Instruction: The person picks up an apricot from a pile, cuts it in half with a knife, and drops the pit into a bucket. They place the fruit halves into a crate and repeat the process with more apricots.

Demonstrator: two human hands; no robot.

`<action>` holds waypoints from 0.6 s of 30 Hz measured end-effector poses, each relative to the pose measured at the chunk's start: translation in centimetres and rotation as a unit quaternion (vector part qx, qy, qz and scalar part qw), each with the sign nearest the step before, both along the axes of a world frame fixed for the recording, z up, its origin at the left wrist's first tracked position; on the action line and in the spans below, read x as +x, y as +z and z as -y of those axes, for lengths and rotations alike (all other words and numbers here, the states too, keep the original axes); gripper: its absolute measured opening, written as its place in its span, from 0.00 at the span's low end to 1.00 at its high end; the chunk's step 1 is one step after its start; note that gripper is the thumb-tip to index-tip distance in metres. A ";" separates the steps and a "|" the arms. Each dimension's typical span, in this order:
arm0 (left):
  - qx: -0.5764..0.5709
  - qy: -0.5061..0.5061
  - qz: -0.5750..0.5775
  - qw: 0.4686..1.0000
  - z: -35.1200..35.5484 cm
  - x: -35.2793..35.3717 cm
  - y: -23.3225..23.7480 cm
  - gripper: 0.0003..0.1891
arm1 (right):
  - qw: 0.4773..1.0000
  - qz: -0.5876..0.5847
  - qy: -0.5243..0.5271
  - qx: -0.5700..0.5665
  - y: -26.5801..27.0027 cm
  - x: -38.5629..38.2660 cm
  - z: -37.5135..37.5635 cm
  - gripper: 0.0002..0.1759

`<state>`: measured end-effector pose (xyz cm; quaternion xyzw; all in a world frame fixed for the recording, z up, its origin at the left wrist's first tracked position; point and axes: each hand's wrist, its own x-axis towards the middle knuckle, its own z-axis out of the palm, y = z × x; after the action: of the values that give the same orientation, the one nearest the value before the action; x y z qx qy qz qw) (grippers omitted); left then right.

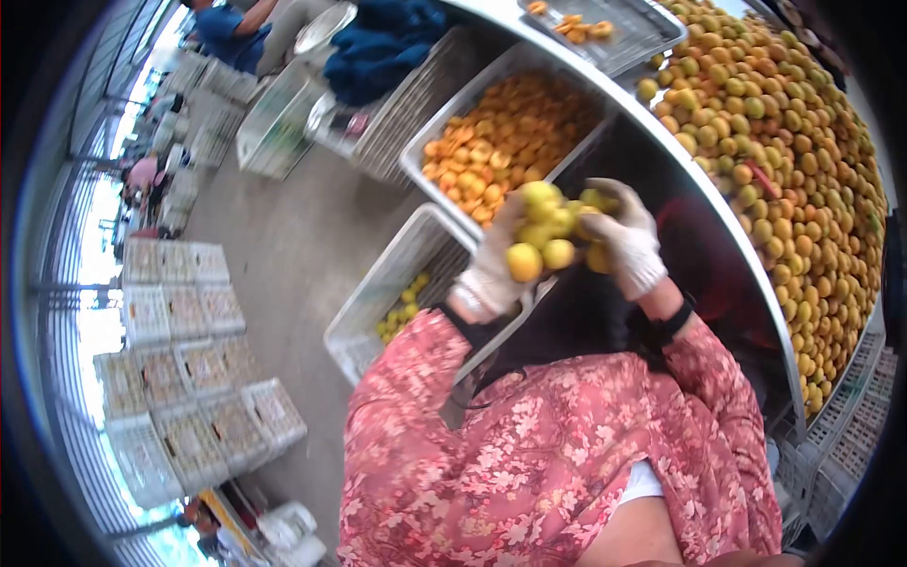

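Note:
Both hands wear pale gloves and meet around a cluster of yellow-green fruits [546, 227] in front of my body. My left hand [491, 260] cups the cluster from the left side. On the right side, my right hand [625, 236] has its fingers curled against the fruits. Just beyond my left hand is a white crate [412, 161] filled with orange fruit pieces [491, 142]. A second white crate [351, 321], nearer to me, holds several yellow-green fruits [402, 310] and lies below my left forearm.
A large heap of whole fruits [756, 142] covers the table with a metal edge [727, 203] at right. A grey tray [628, 47] with orange pieces sits at its top. Stacked crates [179, 293] stand at left; a person in blue [231, 38] is at the upper left.

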<state>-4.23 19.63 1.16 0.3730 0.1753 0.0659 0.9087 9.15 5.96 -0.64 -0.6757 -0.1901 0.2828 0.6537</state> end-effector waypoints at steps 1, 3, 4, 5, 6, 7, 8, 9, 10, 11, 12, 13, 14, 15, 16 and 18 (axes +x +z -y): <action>0.016 0.043 -0.024 0.999 -1.2 -3.6 -0.3 0.28 | 0.996 0.010 0.069 -0.051 -0.5 -1.9 -2.0 0.30; 0.031 0.130 -0.077 0.988 -2.4 -10.2 0.7 0.27 | 0.977 -0.114 0.181 -0.012 -1.2 -5.9 -5.6 0.30; 0.051 0.159 -0.106 0.980 -3.3 -13.2 0.3 0.28 | 0.956 -0.145 0.251 -0.034 -1.1 -7.1 -6.6 0.31; 0.085 0.175 -0.141 0.971 -4.3 -16.3 -0.9 0.30 | 0.952 -0.150 0.264 -0.035 -0.8 -7.8 -7.0 0.31; 0.173 0.157 -0.178 0.956 -5.3 -19.4 -2.9 0.32 | 0.947 -0.096 0.300 -0.068 -0.4 -8.3 -7.1 0.31; 0.269 0.126 -0.217 0.930 -6.0 -22.4 -4.8 0.34 | 0.937 -0.039 0.334 -0.100 0.0 -8.5 -7.1 0.31; 0.361 0.089 -0.248 0.895 -6.5 -24.7 -6.5 0.35 | 0.939 -0.053 0.323 -0.101 0.1 -8.1 -6.6 0.30; 0.449 0.054 -0.277 0.848 -6.9 -27.1 -8.2 0.36 | 0.942 -0.081 0.310 -0.101 0.2 -7.2 -5.8 0.29; 0.166 0.259 -0.302 0.902 -6.9 -28.6 -9.2 0.37 | 0.951 -0.111 0.271 -0.102 1.0 -6.3 -4.6 0.27; -0.138 0.431 -0.290 0.843 -7.0 -29.8 -9.9 0.39 | 0.957 -0.116 0.237 -0.123 2.5 -5.2 -3.5 0.25; -0.143 0.433 -0.292 0.841 -7.3 -30.8 -10.2 0.39 | 0.960 -0.138 0.212 -0.120 2.5 -3.7 -2.1 0.24; -0.094 0.436 -0.275 0.852 -7.7 -31.4 -10.5 0.39 | 0.971 -0.140 0.178 -0.077 1.7 -2.4 -0.6 0.22; -0.044 0.438 -0.257 0.860 -8.0 -31.6 -10.8 0.39 | 0.975 -0.156 0.130 -0.086 1.9 -1.3 0.9 0.21; -0.036 0.452 -0.250 0.855 -8.2 -30.8 -10.0 0.38 | 0.980 -0.135 0.085 -0.115 2.9 -0.4 2.5 0.20; -0.037 0.452 -0.246 0.857 -8.7 -29.8 -9.2 0.38 | 0.985 -0.136 0.078 -0.077 1.9 1.4 4.6 0.20; 0.009 0.416 -0.183 0.891 -10.1 -27.8 -8.1 0.34 | 0.990 -0.129 0.012 -0.058 3.0 2.9 8.0 0.20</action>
<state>-32.05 29.73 -6.89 0.2795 0.4771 0.3705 0.7463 12.04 -2.01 2.34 -0.6678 -0.0960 0.3857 0.6293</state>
